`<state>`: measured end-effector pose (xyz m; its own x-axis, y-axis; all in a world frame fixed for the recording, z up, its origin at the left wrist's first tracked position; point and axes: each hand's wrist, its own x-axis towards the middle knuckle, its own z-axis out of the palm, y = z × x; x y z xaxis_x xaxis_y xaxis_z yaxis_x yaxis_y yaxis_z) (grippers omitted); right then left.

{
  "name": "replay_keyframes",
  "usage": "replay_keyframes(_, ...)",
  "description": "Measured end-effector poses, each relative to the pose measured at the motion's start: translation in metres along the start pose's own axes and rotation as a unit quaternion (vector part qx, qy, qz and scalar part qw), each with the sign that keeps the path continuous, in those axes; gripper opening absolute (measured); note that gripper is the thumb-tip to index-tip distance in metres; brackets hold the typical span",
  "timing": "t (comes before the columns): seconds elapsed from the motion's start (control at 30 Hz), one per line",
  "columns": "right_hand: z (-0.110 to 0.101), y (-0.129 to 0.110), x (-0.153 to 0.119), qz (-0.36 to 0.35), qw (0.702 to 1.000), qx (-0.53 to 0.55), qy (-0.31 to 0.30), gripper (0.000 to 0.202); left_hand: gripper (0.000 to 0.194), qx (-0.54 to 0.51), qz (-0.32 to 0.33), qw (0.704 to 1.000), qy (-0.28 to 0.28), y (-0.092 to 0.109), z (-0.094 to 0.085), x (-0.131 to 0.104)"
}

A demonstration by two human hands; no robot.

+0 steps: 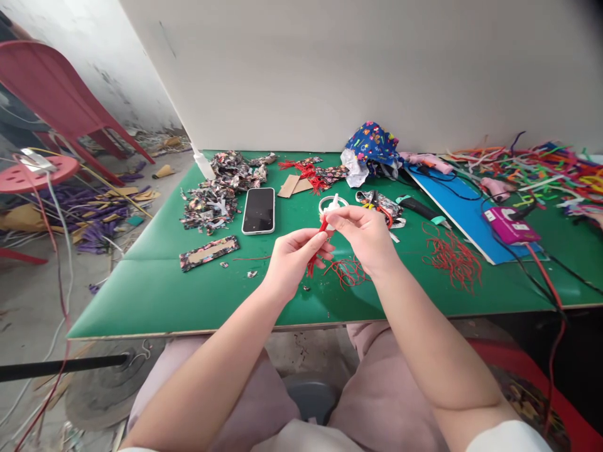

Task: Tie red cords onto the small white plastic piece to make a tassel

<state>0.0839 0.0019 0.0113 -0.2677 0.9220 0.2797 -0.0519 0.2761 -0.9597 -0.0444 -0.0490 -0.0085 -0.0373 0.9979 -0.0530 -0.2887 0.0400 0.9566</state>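
Over the middle of the table, my left hand [296,256] is closed on a red cord tassel [311,269], whose strands hang below the fingers. Thumb and forefinger of my right hand [362,235] pinch the tassel's upper end, close beside the left fingers. What exactly sits between the right fingertips is too small to tell. Just behind them is a white ring-shaped item [333,202], partly covered by the right hand. Loose red cords [347,272] lie on the green table [155,295] beneath my hands, and a larger heap of red cord [455,258] is to the right.
A phone [259,211], floral fabric scraps [211,204] and a fabric-wrapped cardboard strip [210,253] lie on the left. Scissors [377,204], a utility knife [421,209], a blue board [452,207] and a purple box with cables [511,225] are on the right. Behind stands a pale panel [330,75].
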Motion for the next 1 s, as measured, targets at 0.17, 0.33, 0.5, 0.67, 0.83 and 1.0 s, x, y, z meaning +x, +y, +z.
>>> replay_keyframes(0.17, -0.0017, 0.0013, 0.0016, -0.010, 1.000, 0.004, 0.028, 0.017, 0.026, -0.009, -0.016, 1.000, -0.015, 0.0001, 0.0007, -0.0007)
replay_keyframes(0.33, -0.0032, -0.0011, 0.0017, 0.007, 1.000, -0.002, -0.012, 0.030, 0.026, -0.009, -0.021, 1.000, -0.020, 0.0002, -0.0003, 0.0002)
replay_keyframes(0.5, -0.0010, 0.0008, 0.0010, 0.032, 0.999, -0.026, -0.030, 0.023, 0.024, -0.013, -0.016, 0.999, -0.025, -0.0013, -0.0008, 0.0014)
replay_keyframes(0.67, 0.0005, 0.0024, 0.0012, 0.022, 1.000, -0.015, 0.004, 0.017, 0.025, -0.006, -0.039, 0.999, -0.023, -0.0022, -0.0006, 0.0013)
replay_keyframes(0.83, 0.0003, 0.0027, 0.0020, 0.022, 1.000, 0.002, 0.006, 0.020, 0.025, 0.014, -0.045, 0.999, -0.023, -0.0019, -0.0008, 0.0009)
replay_keyframes(1.0, -0.0019, -0.0001, 0.0019, 0.066, 0.998, 0.015, -0.001, 0.046, 0.024, -0.033, -0.041, 0.998, -0.021, -0.0012, -0.0016, 0.0029)
